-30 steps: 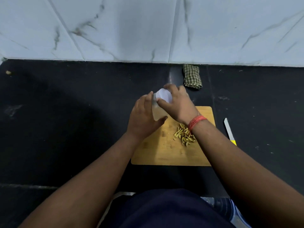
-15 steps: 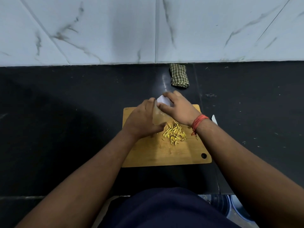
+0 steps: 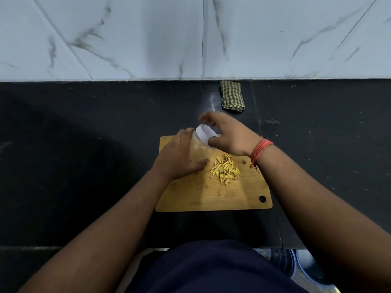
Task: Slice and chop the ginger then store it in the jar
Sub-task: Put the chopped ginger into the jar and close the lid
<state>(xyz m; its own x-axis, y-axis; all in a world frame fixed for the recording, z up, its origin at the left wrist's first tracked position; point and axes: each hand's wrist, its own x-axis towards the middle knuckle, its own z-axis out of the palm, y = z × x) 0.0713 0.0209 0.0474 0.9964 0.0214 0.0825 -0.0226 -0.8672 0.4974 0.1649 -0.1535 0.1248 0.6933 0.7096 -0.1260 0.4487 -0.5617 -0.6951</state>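
Note:
A clear plastic jar [image 3: 199, 150] with a white lid [image 3: 204, 133] stands tilted at the far left of the wooden cutting board [image 3: 211, 197]. My left hand [image 3: 179, 157] grips the jar's body from the left. My right hand [image 3: 230, 136] arches over the lid, thumb on its near side and fingers blurred beyond it. A small heap of chopped yellow ginger strips [image 3: 225, 169] lies on the board just right of the jar, under my right wrist.
A folded green checked cloth [image 3: 232, 96] lies on the black counter [image 3: 84, 155] by the marble wall. A blue container [image 3: 306, 269] shows below the counter's front edge at the lower right.
The view has shifted, so board and hands sit lower and more central. My right fingers have spread and lifted further around the lid. The jar stays in my left hand.

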